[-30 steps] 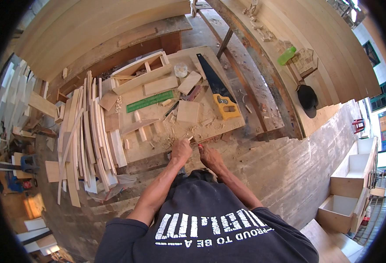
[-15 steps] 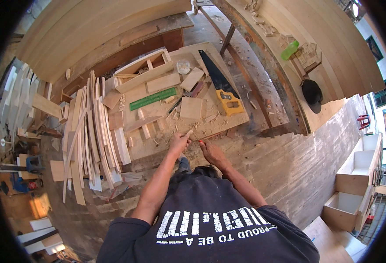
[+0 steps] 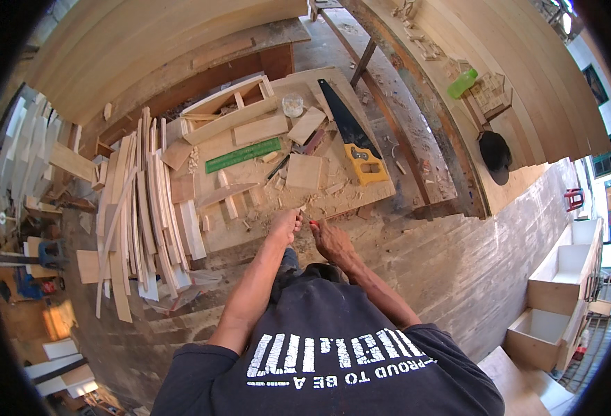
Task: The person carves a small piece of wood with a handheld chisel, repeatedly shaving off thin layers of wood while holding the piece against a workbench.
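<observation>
At the near edge of the board, my left hand (image 3: 286,226) is closed around a small pale wood piece (image 3: 302,207), whose tip sticks out past the fingers. Close beside it on the right, my right hand (image 3: 331,239) grips a small red-handled tool (image 3: 313,223); its working end is too small to make out. Curled wood shavings (image 3: 317,198) lie just beyond both hands. Farther up the board (image 3: 361,201) are a square wood block (image 3: 304,171), a green ruler (image 3: 243,155) and a handsaw (image 3: 365,163) with a yellow handle.
Long wood strips (image 3: 149,201) are piled at the left. A wooden frame (image 3: 229,109) and a clear jar (image 3: 292,105) stand at the board's far side. On the right bench are a green bottle (image 3: 463,82) and a black cap (image 3: 494,157). Open wooden boxes (image 3: 544,331) stand far right.
My right hand has shifted left and slightly down with the red-handled tool, nearer to my left hand. The left hand has stayed almost in place, still holding the wood piece.
</observation>
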Tool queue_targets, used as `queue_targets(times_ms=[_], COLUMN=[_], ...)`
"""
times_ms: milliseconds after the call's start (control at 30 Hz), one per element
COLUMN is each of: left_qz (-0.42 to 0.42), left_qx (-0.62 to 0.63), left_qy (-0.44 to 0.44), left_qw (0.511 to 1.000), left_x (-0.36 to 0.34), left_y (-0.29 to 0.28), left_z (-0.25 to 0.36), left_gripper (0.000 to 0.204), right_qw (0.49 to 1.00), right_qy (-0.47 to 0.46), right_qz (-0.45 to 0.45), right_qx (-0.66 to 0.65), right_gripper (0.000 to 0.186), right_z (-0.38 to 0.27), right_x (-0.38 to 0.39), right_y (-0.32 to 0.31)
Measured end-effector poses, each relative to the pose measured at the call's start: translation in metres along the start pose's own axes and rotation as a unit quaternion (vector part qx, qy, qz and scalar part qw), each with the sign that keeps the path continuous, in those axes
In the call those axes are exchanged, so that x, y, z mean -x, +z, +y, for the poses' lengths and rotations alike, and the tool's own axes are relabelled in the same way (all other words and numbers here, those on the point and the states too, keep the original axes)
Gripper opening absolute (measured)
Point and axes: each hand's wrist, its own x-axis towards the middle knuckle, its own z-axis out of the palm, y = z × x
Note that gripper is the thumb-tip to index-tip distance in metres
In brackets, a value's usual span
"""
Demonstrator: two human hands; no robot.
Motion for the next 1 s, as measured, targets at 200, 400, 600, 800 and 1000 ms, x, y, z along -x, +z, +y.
queue_targets(times_ms=[200, 400, 600, 800, 1000], left_qz=[0.012, 0.026, 0.055, 0.046, 0.042], left_qx=[0.0, 0.016, 0.045, 0.025, 0.013], left_qy=[-0.005, 0.008, -0.003, -0.008, -0.008], left_qw=[1.0, 0.999, 0.997, 0.999, 0.999], left_x=[-0.007, -0.014, -0.011, -0.013, -0.01], left_y=[0.001, 0.005, 0.01, 0.008, 0.008], left_z=[-0.002, -0.01, -0.005, -0.004, -0.003], left_gripper=[0.013, 0.011, 0.009, 0.012, 0.014], right_qw=[0.999, 0.999, 0.999, 1.0, 0.999], right_qy=[0.039, 0.038, 0.029, 0.022, 0.02], right_qz=[-0.022, -0.006, -0.026, -0.011, -0.028], right_qx=[0.008, 0.008, -0.008, -0.006, -0.006], right_gripper=[0.039, 0.044, 0.045, 0.044, 0.049], right_z=[-0.013, -0.017, -0.01, -0.009, -0.02], right_x=[-0.003, -0.013, -0.009, -0.012, -0.027], right_y=[-0.008, -0.006, -0.008, -0.008, -0.015])
